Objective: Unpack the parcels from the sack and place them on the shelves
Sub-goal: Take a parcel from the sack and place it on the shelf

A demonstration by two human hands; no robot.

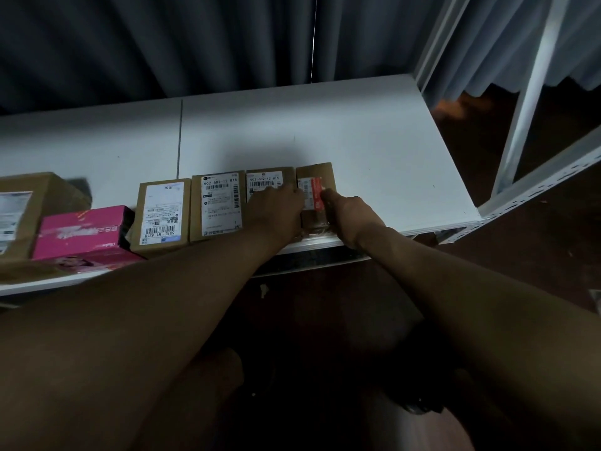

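Both hands are at the front edge of the white shelf, busy w/ the last box of a row. The right hand grasps the rightmost parcel — a brown carton with a red-and-white label — at its near right side, fingers curled on it; the parcel lies flat on the shelf. The left hand lies on top of the neighbour parcel, at the seam between the two boxes; its fingers look quite straight, pressing and not gripping, though the picture is dark here. To the left stand two more labelled cartons side by side, close together, then a pink box and a big brown carton at the frame edge. So approx. six parcels are placed already, and this one seems to be only in alignment with the row. The sack is not visible, so how many parcels are left I cannot tell — the right part of the shelf has free surface for more.
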